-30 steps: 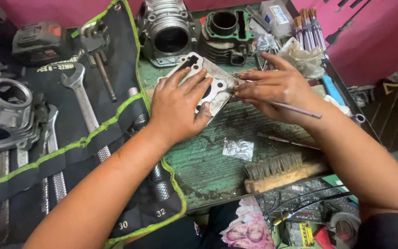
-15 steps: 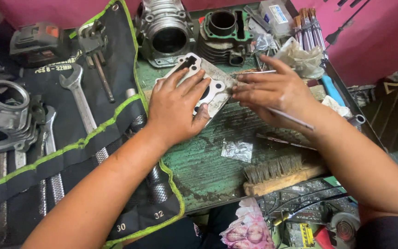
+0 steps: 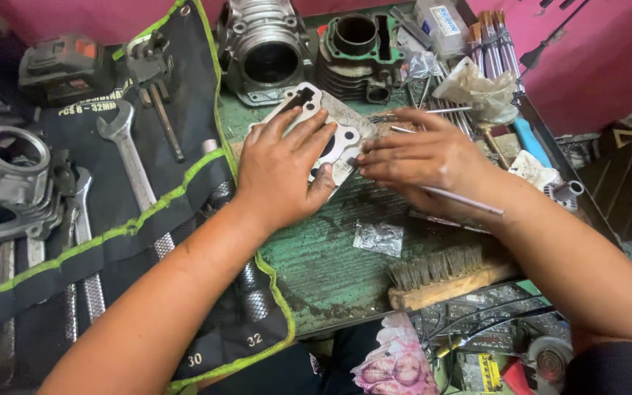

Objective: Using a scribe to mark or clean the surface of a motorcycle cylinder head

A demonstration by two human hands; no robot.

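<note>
A pale flat gasket (image 3: 309, 102) with cut-out holes lies on the worn green bench top (image 3: 330, 271). My left hand (image 3: 287, 168) lies flat on it, fingers spread, pressing it down. My right hand (image 3: 422, 157) is at the gasket's right edge, fingers closed around a thin metal rod (image 3: 469, 202) that sticks out toward my wrist. Its tip is hidden under my fingers.
Two engine cylinders, one bare metal (image 3: 265, 51) and one dark with a green top (image 3: 356, 47), stand behind the gasket. A black tool roll (image 3: 111, 241) with wrenches (image 3: 129, 157) covers the left. A wooden wire brush (image 3: 440, 276) and a crumpled foil scrap (image 3: 378, 238) lie in front.
My right hand has shifted slightly along the gasket's right edge with the rod. My left hand keeps pressing on the gasket.
</note>
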